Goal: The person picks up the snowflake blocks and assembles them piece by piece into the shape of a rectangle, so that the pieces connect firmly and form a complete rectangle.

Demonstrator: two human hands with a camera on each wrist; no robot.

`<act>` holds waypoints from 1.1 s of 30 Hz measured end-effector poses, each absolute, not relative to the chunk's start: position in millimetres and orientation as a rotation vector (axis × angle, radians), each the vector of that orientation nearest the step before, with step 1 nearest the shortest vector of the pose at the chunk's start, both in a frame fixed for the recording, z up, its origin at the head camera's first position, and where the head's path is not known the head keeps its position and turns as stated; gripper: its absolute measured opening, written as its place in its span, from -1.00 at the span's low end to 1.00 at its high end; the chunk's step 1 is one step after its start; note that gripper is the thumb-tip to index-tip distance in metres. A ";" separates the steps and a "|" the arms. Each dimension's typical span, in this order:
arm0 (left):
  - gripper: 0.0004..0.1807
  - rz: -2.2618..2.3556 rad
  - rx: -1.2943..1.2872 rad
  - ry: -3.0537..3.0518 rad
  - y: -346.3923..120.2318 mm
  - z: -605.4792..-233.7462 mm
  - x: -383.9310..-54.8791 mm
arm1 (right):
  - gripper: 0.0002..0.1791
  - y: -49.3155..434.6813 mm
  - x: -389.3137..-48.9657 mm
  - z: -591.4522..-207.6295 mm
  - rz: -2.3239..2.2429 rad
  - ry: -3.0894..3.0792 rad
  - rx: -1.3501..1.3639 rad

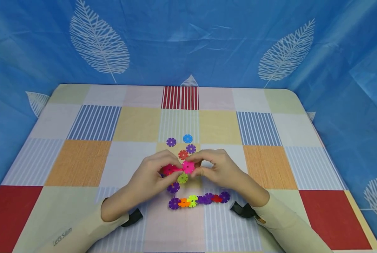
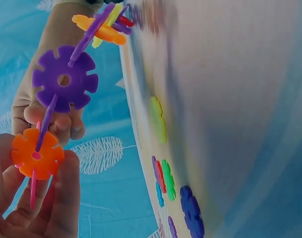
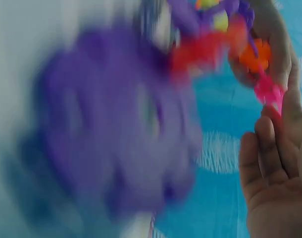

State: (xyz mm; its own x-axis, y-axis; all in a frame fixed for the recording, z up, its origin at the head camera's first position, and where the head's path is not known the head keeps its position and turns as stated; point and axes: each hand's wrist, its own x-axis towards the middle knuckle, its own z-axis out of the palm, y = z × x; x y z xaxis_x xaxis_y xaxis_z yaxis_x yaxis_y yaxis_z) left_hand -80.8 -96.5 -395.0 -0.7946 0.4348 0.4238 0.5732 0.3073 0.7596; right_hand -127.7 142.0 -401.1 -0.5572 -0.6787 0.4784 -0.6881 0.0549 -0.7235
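Slotted flower-shaped plastic discs are joined into a bent chain, its lower row (image 1: 193, 201) running left to right in front of the hands. My left hand (image 1: 153, 172) holds the chain's upper end, its fingers around an orange disc (image 2: 38, 154) with pink joined to it. A purple disc (image 2: 65, 79) links that end to the rest of the chain. My right hand (image 1: 220, 168) pinches a bright pink disc (image 1: 188, 167) between thumb and fingertips, right at the pink piece by the left fingertips. In the right wrist view, a blurred purple disc (image 3: 116, 124) fills the foreground.
Loose discs lie beyond the hands: purple (image 1: 171, 142), blue (image 1: 187, 138), another purple (image 1: 191, 148) and red (image 1: 183, 155). A yellow-green disc (image 1: 183, 178) lies between the hands. The table bears a patchwork cloth (image 1: 134, 158); blue leaf-print curtain (image 1: 188, 38) surrounds it.
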 end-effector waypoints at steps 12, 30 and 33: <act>-0.78 -1.513 -0.910 -2.432 -101.2 -392.8 -79.3 | -0.62 154.8 -165.6 -408.6 1.232 -2.598 1.320; -0.79 -1.522 -0.892 -2.505 -103.8 -388.4 -81.8 | -0.68 139.6 -184.7 -425.6 0.744 -2.886 1.400; -0.80 -1.545 -0.882 -2.512 -104.1 -388.5 -82.1 | -0.69 140.0 -182.9 -425.2 0.721 -2.927 1.367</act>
